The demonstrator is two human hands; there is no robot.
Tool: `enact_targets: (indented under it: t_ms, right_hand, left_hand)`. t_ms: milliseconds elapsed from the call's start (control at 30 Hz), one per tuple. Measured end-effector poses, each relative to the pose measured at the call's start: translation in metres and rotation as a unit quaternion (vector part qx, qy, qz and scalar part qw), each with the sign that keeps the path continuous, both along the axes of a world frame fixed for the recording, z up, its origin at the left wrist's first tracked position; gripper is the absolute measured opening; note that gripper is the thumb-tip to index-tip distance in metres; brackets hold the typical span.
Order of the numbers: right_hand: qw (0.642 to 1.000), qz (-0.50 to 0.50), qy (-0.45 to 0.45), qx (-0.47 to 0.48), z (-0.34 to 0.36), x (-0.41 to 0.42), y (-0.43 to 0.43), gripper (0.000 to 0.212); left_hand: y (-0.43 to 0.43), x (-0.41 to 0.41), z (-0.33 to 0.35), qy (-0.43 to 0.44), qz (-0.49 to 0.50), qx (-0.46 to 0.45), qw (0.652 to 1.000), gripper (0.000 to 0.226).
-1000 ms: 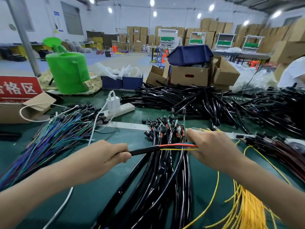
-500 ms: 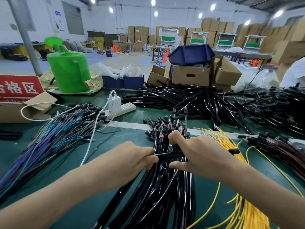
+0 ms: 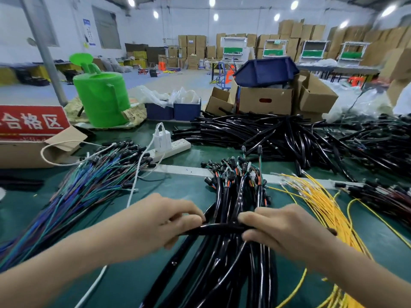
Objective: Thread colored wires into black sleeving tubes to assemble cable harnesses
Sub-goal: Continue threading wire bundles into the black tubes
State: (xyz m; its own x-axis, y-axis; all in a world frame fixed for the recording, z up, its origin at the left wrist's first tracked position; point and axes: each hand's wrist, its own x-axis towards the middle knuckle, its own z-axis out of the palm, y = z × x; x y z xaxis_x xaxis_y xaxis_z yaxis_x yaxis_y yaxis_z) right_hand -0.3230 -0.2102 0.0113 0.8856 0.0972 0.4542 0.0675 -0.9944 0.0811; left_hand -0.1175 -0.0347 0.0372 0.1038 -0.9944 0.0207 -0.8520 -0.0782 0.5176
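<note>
A black sleeving tube (image 3: 219, 228) lies crosswise between my hands, just above a pile of finished black harnesses (image 3: 235, 196). My left hand (image 3: 162, 225) pinches its left end. My right hand (image 3: 282, 230) grips its right end, and no coloured wire shows between the hands. Loose yellow wires (image 3: 327, 201) fan out to the right. Blue and green wires (image 3: 89, 185) lie in a bundle to the left. A heap of empty black tubes (image 3: 278, 134) fills the far middle of the green table (image 3: 184, 190).
A white power strip with a charger (image 3: 169, 145) sits behind the blue-green wires. A green watering can (image 3: 102, 98), blue bins (image 3: 173, 110) and cardboard boxes (image 3: 264, 98) stand along the back. A red sign on a box (image 3: 31, 123) is at far left. Dark red wires (image 3: 382, 192) lie at right.
My hands have come together: a second ago red and yellow wire showed between them, now only black tube does. Both hands and the tube have shifted slightly toward me.
</note>
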Motion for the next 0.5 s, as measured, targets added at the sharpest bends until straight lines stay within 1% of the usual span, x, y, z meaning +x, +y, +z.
enact_targets:
  t_ms: [33, 67, 100, 167, 233, 267, 300, 333, 367, 400, 433, 500]
  right_hand:
    - [0.999, -0.015, -0.03, -0.011, -0.001, -0.008, -0.013, 0.041]
    - [0.997, -0.037, -0.06, -0.023, 0.0, -0.016, -0.028, 0.036]
    - [0.994, -0.057, -0.082, -0.038, 0.0, -0.025, -0.041, 0.033]
    - [0.989, -0.082, -0.097, -0.074, -0.004, -0.04, -0.062, 0.034]
    - [0.985, -0.095, -0.1, -0.101, -0.009, -0.043, -0.067, 0.043]
    - [0.986, -0.097, -0.097, -0.091, -0.01, -0.041, -0.064, 0.045]
    - [0.989, -0.1, -0.098, -0.056, -0.01, -0.036, -0.058, 0.043]
    - [0.99, -0.104, -0.095, -0.006, -0.006, -0.029, -0.048, 0.032]
    - [0.99, -0.101, -0.096, 0.036, -0.005, -0.023, -0.039, 0.017]
    - [0.989, -0.097, -0.095, 0.063, -0.002, -0.016, -0.03, 0.013]
    - [0.988, -0.089, -0.096, 0.078, -0.001, -0.009, -0.022, 0.018]
    - [0.985, -0.093, -0.124, 0.071, 0.005, 0.002, -0.01, 0.013]
  left_hand:
    - [0.014, 0.013, -0.002, 0.086, 0.032, -0.003, 0.996, 0.028]
    - [0.031, 0.024, -0.004, 0.149, 0.06, 0.004, 0.987, 0.029]
    - [0.046, 0.034, -0.007, 0.19, 0.078, 0.018, 0.978, 0.03]
    - [0.069, 0.041, -0.015, 0.22, 0.08, 0.043, 0.971, 0.035]
    - [0.08, 0.036, -0.024, 0.248, 0.074, 0.04, 0.965, 0.038]
    - [0.081, 0.032, -0.026, 0.267, 0.077, 0.028, 0.96, 0.038]
    - [0.081, 0.027, -0.027, 0.286, 0.087, 0.015, 0.954, 0.037]
    - [0.08, 0.023, -0.028, 0.304, 0.099, 0.001, 0.948, 0.035]
    - [0.078, 0.017, -0.027, 0.308, 0.102, -0.01, 0.946, 0.032]
    - [0.076, 0.014, -0.026, 0.3, 0.101, -0.015, 0.948, 0.03]
    - [0.074, 0.009, -0.024, 0.291, 0.093, -0.021, 0.952, 0.03]
    - [0.07, 0.002, -0.024, 0.275, 0.079, -0.031, 0.958, 0.031]
